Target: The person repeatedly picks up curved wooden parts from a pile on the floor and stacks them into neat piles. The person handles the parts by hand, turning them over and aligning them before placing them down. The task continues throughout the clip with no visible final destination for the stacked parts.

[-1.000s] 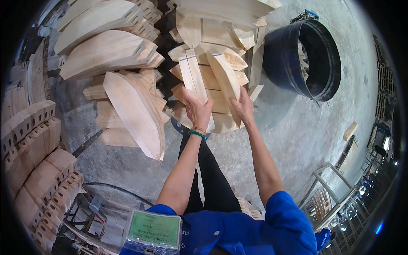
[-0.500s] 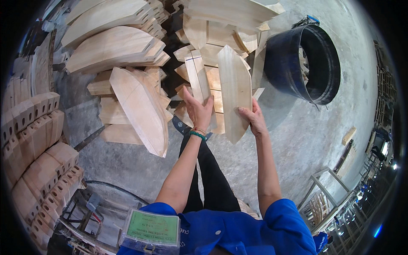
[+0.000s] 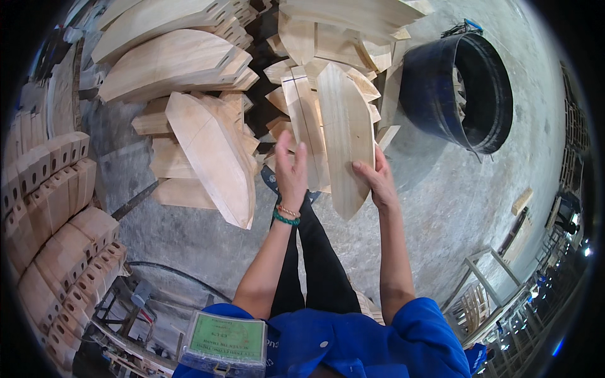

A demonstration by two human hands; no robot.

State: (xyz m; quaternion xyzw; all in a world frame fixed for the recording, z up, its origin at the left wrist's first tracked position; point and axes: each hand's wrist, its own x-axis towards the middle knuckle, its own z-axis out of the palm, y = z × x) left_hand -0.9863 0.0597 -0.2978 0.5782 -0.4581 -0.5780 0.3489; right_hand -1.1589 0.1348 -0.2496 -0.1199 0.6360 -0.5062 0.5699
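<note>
My right hand (image 3: 379, 181) pinches the right edge of a pale curved wooden board (image 3: 345, 142), its thumb on the face and the fingers behind. The board stands nearly upright in the view, with tapered ends. Just left of it is a second wooden piece (image 3: 307, 126) with a dark pencil line across its top end, partly covered by the board. My left hand (image 3: 292, 173) is beside that lined piece, thumb and fingers apart, holding nothing. Behind both lies a stack of similar wooden pieces (image 3: 297, 41).
Another stack of curved boards (image 3: 167, 66) stands at the left, with one board (image 3: 211, 157) slanting on its near end. Slotted wooden parts (image 3: 69, 252) are piled at the far left. A black tub (image 3: 428, 88) holding wood scraps sits on the concrete floor (image 3: 435, 233) at the right.
My left hand has let go of the lined wooden piece and opened, drawing slightly down and left. My right hand keeps the curved board in nearly the same place.
</note>
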